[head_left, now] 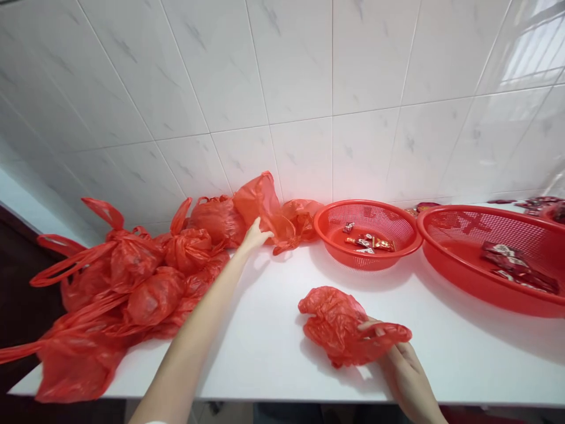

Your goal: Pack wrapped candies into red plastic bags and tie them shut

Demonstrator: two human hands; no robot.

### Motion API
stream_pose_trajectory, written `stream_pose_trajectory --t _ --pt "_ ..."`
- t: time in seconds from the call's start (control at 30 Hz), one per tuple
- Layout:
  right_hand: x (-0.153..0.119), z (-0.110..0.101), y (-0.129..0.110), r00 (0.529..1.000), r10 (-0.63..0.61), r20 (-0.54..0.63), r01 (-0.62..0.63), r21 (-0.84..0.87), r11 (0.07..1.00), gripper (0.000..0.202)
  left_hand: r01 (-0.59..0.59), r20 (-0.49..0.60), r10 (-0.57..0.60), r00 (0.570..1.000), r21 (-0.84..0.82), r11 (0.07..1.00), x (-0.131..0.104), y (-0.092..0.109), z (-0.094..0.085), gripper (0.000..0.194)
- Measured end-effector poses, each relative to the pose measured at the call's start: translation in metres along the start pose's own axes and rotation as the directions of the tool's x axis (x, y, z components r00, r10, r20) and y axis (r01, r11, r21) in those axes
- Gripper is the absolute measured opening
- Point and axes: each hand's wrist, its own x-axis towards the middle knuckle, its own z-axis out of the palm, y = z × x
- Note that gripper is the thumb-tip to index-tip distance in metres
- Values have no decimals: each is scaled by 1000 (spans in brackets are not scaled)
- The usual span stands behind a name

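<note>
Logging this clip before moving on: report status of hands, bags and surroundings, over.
Left hand at raised red bag by wall, grip unclear. Right hand holding crumpled red bag. Bulging red bags heaped left; two red baskets right.

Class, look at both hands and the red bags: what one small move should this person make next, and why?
Probably bring the left hand from the raised red bag near the wall to the crumpled red bag. That bag is bunched up, with only the right hand on it, so a second grip would likely help spread it.
</note>
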Motion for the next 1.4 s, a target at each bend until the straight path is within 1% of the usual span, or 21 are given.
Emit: stream_pose_trajectory --t 0.1,0.2,0.27,0.33,0.4,0.47,0.53,0.6,0.67,0.7,0.77,0.83,0.9,0.97,1.1,1.13,1.2,1.27,1.3,1.33,1.4 --pt "0 -3 7 999 8 -40 -5 90 996 44 53 29 -53 998 -26 998 -22 -12 8 67" --pt "-1 -1 6 999 32 -31 -26 188 982 39 73 64 -69 996 -60 996 -49 -17 14 51" --pt "-2 1 1 998 56 -25 -49 223 974 39 64 127 -51 991 -95 993 -69 -16 20 40" --pt "-2 4 -5 998 63 -31 -53 247 968 39 53 236 -19 972 -140 989 -91 -11 28 35" --pt "-2 4 -8 998 55 -33 -44 267 963 38 59 427 39 904 -215 975 -113 -6 37 40" --pt "-1 4 -9 999 49 -24 -40 281 959 36 95 630 125 767 -304 948 -132 -2 46 51" --pt "-1 2 -8 998 54 -12 -49 279 959 37 130 742 166 649 -324 937 -147 -2 53 65" --pt "-1 0 -9 997 73 -7 -68 286 956 38 160 787 128 603 -277 947 -155 -5 57 72" --pt "1 -3 -10 994 108 -3 -100 345 933 37 209 809 78 583 -242 948 -156 -8 55 64" --pt "2 -5 -11 992 127 -6 -114 392 913 35 245 808 54 587 -241 939 -154 -9 52 56" --pt "4 -10 -13 987 157 -21 -127 492 861 31 323 773 5 634 -270 907 -148 -10 44 45" --pt "7 -16 -14 985 170 -40 -120 554 824 26 392 723 -59 689 -302 869 -139 -10 34 43" --pt "9 -21 -14 984 172 -53 -110 580 807 25 444 685 -114 720 -328 834 -132 -9 27 44" --pt "10 -25 -13 985 165 -58 -100 589 802 27 486 668 -158 727 -338 806 -128 -8 22 44" --pt "10 -30 -13 989 111 -98 -38 558 829 16 550 686 -222 693 -304 778 -126 -7 21 44" --pt "10 -31 -13 988 101 -120 -18 554 833 14 545 680 -225 697 -299 784 -126 -8 21 44" --pt "9 -31 -13 982 97 -160 13 575 818 9 473 623 -196 757 -316 822 -128 -8 22 43" --pt "9 -27 -14 979 104 -173 25 617 786 2 334 525 -126 842 -322 886 -131 -8 24 41" --pt "9 -25 -16 980 106 -170 27 635 772 3 253 487 -75 870 -310 916 -133 -8 25 40" --pt "9 -22 -17 981 107 -164 25 647 762 5 170 468 -16 884 -289 942 -135 -7 27 40" --pt "8 -16 -19 984 104 -145 16 655 756 8 10 483 114 868 -247 969 -141 -5 32 42"
